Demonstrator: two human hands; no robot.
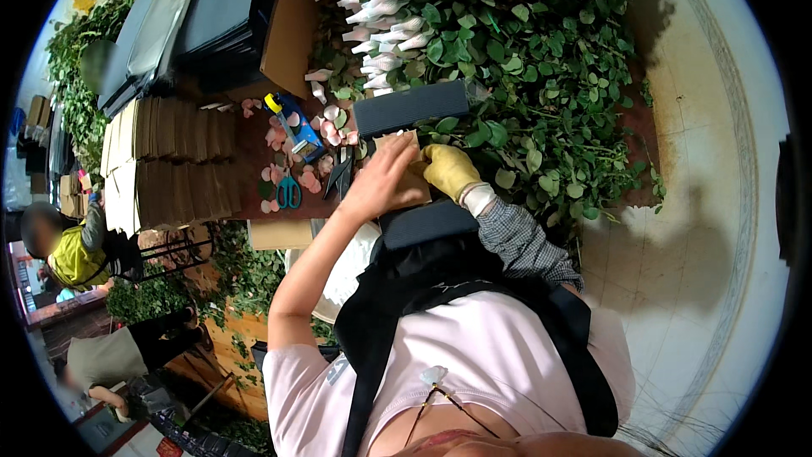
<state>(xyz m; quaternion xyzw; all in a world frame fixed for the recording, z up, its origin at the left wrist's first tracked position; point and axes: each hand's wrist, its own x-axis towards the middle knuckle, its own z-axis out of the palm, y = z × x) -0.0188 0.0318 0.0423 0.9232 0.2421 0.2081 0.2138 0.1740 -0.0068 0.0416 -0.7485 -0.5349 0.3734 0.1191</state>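
Observation:
My bare left hand (385,178) lies with its fingers stretched out over a piece of brown cardboard (414,192). Beside it, my right hand (451,172) in a yellow glove has its fingers curled in at the cardboard's right edge. What those fingers hold, if anything, is hidden. Dark sheet material shows on both sides of the cardboard: a dark grey strip (412,108) beyond my hands and a dark panel (430,224) close to my apron. Left of my left hand lie black-handled shears (340,173) and teal-handled scissors (289,194).
A leafy heap of rose stems (524,76) covers the right side, with blooms in white netting (381,8) at its far left. Stacked brown cardboard (173,165), dark sheets (224,13), loose pink petals (326,131) and a blue-and-yellow tool (296,127) lie left. Two people work farther left.

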